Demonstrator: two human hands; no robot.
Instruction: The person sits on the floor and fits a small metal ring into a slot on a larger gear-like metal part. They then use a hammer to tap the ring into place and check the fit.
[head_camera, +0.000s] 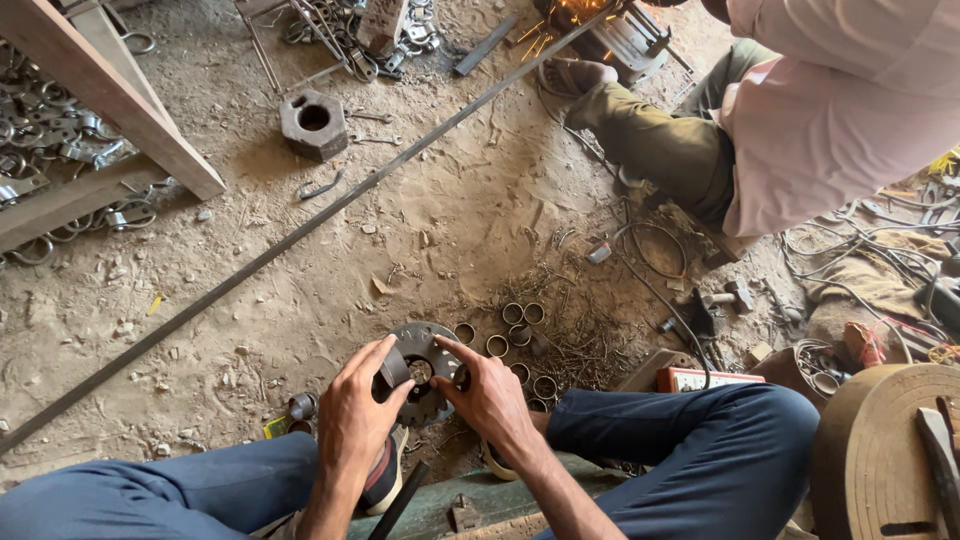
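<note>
Two bare hands work a round, toothed metal disc (425, 372) lying flat on the dirt floor (300, 290) between the person's knees. Left hand (352, 418): thumb and forefinger are pinched on a short dark metal sleeve (393, 367), held just above the disc's left half. Right hand (490, 398): fingers spread and pressing down, the forefinger tip resting on the disc's upper right rim; it grips nothing. The centre hole lies between the two thumbs. Beyond the right fingertips, several short steel rings (520, 325) lie loose beside the disc among wire scraps. To seat the sleeve well, the right fingers should probably pin the disc firmly while the left pinch keeps the sleeve square to its hole; whether the sleeve already touches the disc cannot be told. At far right, another person in a pink shirt (830, 110) sits by welding sparks (570, 15), with a long steel bar (300, 235) lying across the floor.
</note>
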